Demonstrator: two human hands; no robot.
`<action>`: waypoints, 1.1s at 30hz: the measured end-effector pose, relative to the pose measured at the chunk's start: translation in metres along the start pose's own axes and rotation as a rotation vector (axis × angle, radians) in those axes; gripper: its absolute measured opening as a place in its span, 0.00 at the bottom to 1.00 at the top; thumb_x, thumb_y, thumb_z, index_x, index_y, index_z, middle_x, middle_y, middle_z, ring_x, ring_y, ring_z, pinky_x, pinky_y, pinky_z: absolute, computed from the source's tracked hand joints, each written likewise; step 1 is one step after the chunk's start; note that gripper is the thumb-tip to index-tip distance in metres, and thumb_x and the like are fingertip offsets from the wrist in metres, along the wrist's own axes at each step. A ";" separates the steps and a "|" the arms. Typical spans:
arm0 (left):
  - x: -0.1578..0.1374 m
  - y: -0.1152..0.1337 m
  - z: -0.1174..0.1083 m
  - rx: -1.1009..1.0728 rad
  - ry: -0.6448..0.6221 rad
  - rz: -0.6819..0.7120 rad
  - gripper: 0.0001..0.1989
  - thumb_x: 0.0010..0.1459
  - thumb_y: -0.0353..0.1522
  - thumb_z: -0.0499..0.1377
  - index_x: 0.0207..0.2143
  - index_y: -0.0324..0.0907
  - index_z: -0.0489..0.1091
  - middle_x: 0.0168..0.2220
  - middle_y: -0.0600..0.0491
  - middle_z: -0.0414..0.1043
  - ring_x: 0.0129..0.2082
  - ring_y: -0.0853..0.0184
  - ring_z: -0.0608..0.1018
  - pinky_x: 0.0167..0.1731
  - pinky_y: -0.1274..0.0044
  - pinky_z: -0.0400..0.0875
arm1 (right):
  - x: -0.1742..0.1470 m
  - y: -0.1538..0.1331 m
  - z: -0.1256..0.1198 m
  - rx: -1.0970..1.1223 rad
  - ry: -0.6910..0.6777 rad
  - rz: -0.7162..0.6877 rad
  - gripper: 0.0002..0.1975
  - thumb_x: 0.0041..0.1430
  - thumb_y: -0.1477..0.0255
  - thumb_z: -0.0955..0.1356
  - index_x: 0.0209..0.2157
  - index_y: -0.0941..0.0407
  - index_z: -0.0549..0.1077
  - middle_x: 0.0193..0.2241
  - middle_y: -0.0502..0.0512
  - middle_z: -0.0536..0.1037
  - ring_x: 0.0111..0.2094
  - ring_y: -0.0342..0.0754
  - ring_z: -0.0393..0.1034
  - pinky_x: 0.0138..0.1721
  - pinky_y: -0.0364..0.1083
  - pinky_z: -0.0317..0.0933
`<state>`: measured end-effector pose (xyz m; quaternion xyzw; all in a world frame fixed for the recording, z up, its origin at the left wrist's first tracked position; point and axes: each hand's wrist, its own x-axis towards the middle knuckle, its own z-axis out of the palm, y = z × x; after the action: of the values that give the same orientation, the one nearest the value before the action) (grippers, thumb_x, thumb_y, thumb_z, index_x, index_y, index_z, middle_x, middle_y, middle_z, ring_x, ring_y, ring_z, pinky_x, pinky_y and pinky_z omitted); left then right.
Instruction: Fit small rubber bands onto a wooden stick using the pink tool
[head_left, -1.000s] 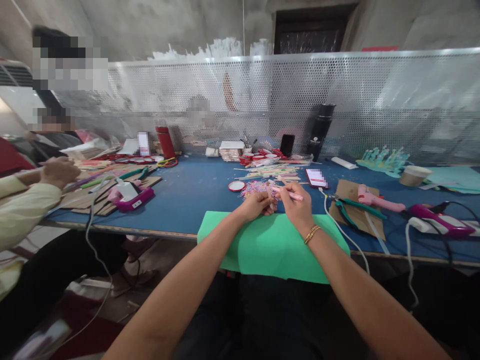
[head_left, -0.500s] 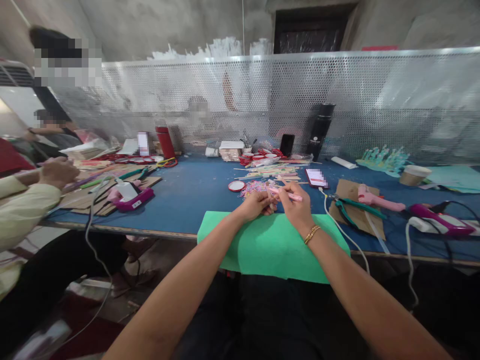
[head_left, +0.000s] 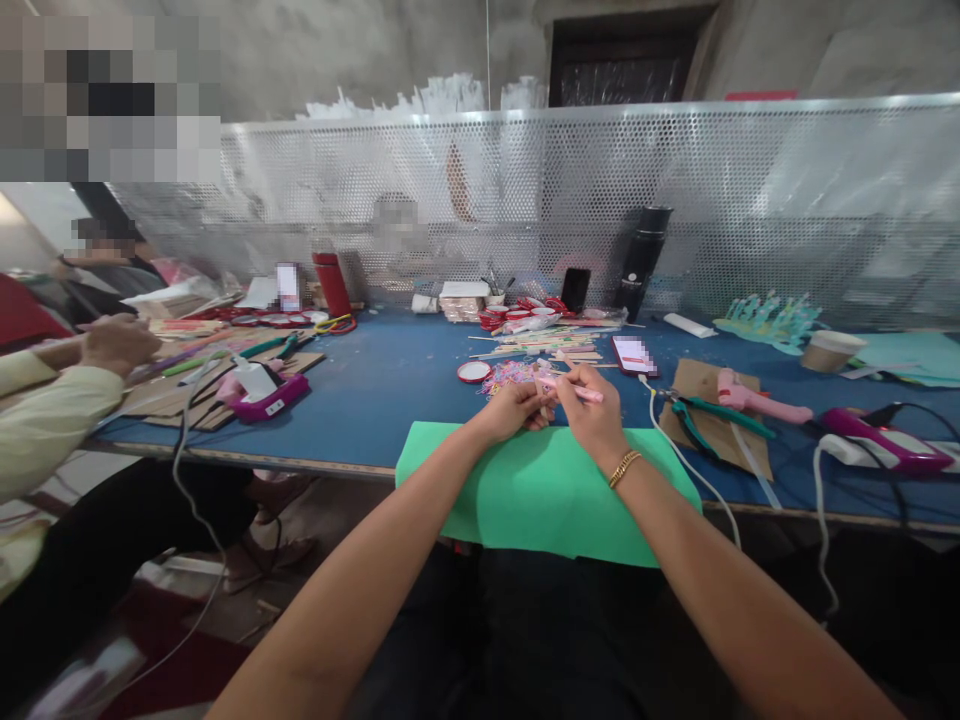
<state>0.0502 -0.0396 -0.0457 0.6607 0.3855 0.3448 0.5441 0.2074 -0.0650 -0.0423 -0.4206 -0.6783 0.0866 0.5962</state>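
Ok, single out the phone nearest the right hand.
The phone lying flat just beyond the right hand, its screen lit; the black phone and the one beside the red bottle are propped up, farther off.

"Pose?"
"Left forearm (head_left: 382, 535) points between one and two o'clock, right forearm (head_left: 697, 570) between ten and eleven."
"Further up?"
"Right hand (head_left: 594, 406) at three o'clock from left hand (head_left: 511, 410), both curled."

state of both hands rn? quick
Left hand: grip closed; what it holds, if anything, is too small to tell.
Right hand: grip closed, holding a pink pen-like stick.
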 end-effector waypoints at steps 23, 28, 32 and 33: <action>-0.001 0.002 0.000 0.016 0.006 -0.003 0.20 0.55 0.47 0.62 0.29 0.37 0.69 0.22 0.56 0.70 0.20 0.76 0.71 0.25 0.82 0.67 | -0.001 0.000 -0.001 -0.016 0.012 0.014 0.09 0.60 0.70 0.64 0.25 0.52 0.67 0.23 0.49 0.75 0.26 0.47 0.69 0.33 0.46 0.60; -0.001 0.001 0.000 0.011 -0.006 0.010 0.20 0.55 0.47 0.62 0.29 0.37 0.69 0.22 0.56 0.70 0.20 0.76 0.70 0.24 0.82 0.66 | -0.001 -0.001 -0.001 0.002 0.007 0.006 0.09 0.60 0.70 0.64 0.25 0.53 0.67 0.23 0.49 0.74 0.26 0.47 0.68 0.32 0.45 0.60; -0.001 0.000 0.000 -0.001 -0.002 0.013 0.21 0.54 0.48 0.63 0.28 0.37 0.69 0.22 0.56 0.70 0.20 0.77 0.70 0.24 0.83 0.66 | 0.000 -0.002 0.000 0.000 -0.011 -0.003 0.10 0.61 0.70 0.64 0.25 0.53 0.67 0.22 0.49 0.74 0.26 0.47 0.67 0.32 0.46 0.59; -0.001 0.000 0.000 -0.001 0.003 0.009 0.21 0.54 0.48 0.63 0.28 0.37 0.69 0.22 0.56 0.70 0.20 0.76 0.70 0.24 0.82 0.67 | 0.000 -0.002 -0.001 -0.013 0.003 0.004 0.10 0.61 0.70 0.64 0.25 0.53 0.67 0.23 0.49 0.74 0.26 0.47 0.68 0.32 0.46 0.59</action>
<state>0.0495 -0.0400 -0.0459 0.6617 0.3830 0.3485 0.5423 0.2072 -0.0667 -0.0413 -0.4260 -0.6772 0.0825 0.5943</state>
